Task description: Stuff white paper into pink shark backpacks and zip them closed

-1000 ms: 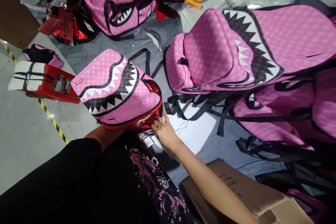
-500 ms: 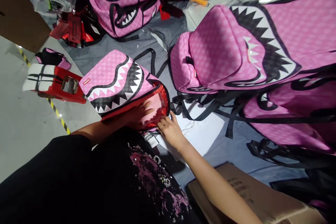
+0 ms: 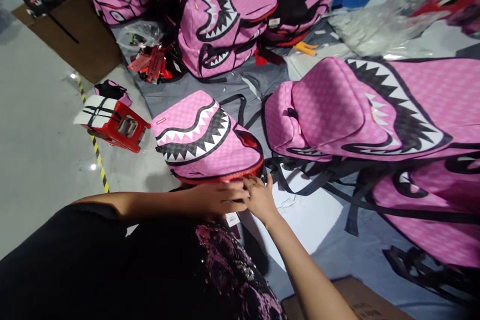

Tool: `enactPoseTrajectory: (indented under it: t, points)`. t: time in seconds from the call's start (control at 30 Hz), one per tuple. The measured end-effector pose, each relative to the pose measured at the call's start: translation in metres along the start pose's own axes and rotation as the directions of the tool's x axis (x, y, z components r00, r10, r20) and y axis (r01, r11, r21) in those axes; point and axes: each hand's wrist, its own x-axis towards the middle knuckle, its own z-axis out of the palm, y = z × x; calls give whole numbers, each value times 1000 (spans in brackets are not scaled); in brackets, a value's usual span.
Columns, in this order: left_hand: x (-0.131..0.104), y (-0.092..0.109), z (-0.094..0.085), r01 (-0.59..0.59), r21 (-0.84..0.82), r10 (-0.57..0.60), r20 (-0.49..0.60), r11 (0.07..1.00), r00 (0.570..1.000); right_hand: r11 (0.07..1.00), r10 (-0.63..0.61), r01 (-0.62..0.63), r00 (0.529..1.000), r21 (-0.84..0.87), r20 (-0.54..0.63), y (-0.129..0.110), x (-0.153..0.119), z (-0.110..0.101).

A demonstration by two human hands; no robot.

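Note:
A pink checked backpack [image 3: 210, 132] with a black-and-white shark-mouth print lies in front of me. Its red-lined zip edge faces my body, and its front panel lies over the inside. My left hand [image 3: 223, 199] is closed at this near edge, fingers together, beside the other hand's fingertips. My right hand [image 3: 260, 199] grips the edge near the bag's right corner, its thumb pointing up. What the fingertips pinch exactly is hidden. Beneath the hands hangs a white tag [image 3: 232, 218].
Larger pink backpacks [image 3: 330, 105] lie on the right, with loose black straps [image 3: 300, 187]. More pink bags [image 3: 221, 25] are stacked behind. A red stool [image 3: 120, 125] stands left on the floor. White sheets [image 3: 300, 215] lie under my right arm; a cardboard box [image 3: 345, 300] is below.
My left hand has come out from the open red-lined inside to the near edge. The front panel has come down over the opening. The camera view has shifted.

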Motion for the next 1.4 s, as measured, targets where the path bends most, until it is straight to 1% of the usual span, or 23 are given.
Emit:
enactPoseTrajectory:
  t: [0.07,0.13,0.17,0.23,0.27,0.33,0.37,0.4,0.47,0.5,0.53,0.57,0.63,0.67,0.7,0.73,0.77,0.8,0.87,0.93,1.03,1.2,1.4]
  points:
    - [-18,2,-14,-99,208,130,-141,973,981,999,1,1,999,35,-43,-17,8,7]
    - [-29,-3,-24,33,337,86,-332,941,939,996,-9,17,995,84,-96,-36,16,16]
    - [-32,-8,-29,176,342,-13,-429,923,903,993,-7,20,993,113,-117,-46,20,20]
    - [-32,-21,-38,488,218,-308,-548,845,778,985,12,12,991,172,-136,-64,27,28]
    - [-30,-27,-43,612,106,-474,-533,784,701,980,18,10,990,201,-137,-72,29,30]
    - [-26,-36,-51,742,-135,-728,-372,657,576,968,30,7,989,251,-146,-83,31,33]
    - [-25,-37,-53,744,-239,-778,-271,624,567,961,49,-3,986,277,-159,-86,30,34]
    - [-24,-36,-53,705,-327,-773,-166,629,613,951,83,-25,981,308,-174,-87,26,34]
    - [-28,-27,-52,535,-473,-599,20,700,801,911,216,-125,956,393,-198,-83,10,37]
    - [-32,-23,-51,436,-525,-467,82,731,880,870,320,-202,925,450,-205,-79,-3,39]
    - [-37,-22,-51,371,-549,-371,116,749,921,807,441,-287,874,516,-205,-75,-18,42]
    - [-43,-25,-52,355,-544,-343,129,761,931,723,572,-375,796,581,-198,-71,-35,46]
    - [-57,-46,-59,470,-458,-499,64,755,864,532,804,-530,562,660,-196,-71,-69,53]
    - [-64,-66,-64,568,-386,-617,-4,727,787,470,867,-588,446,658,-220,-76,-82,56]
    - [-70,-89,-69,657,-319,-709,-72,683,702,458,886,-630,378,627,-268,-85,-90,58]
    - [-76,-114,-73,741,-236,-776,-136,629,616,502,865,-651,371,570,-338,-97,-92,60]
    - [-81,-139,-76,797,-165,-812,-179,581,556,587,808,-644,427,491,-405,-113,-88,60]
    - [-85,-163,-78,837,-100,-834,-205,538,512,686,724,-611,523,395,-450,-131,-78,60]
    - [-90,-202,-79,867,-29,-857,-169,498,487,824,556,-538,707,178,-438,-166,-44,59]
    - [-92,-226,-78,866,-6,-862,-106,499,496,824,525,-566,783,-31,-333,-191,-5,59]
    - [-99,-235,-72,854,-2,-849,-101,521,518,706,630,-677,735,-209,-251,-203,36,62]
    - [-137,-216,-51,885,-45,-885,19,464,465,557,655,-771,636,-308,-408,-183,39,69]
    - [-164,-208,-35,877,-146,-857,193,457,478,304,776,-925,379,-229,-504,-175,18,83]
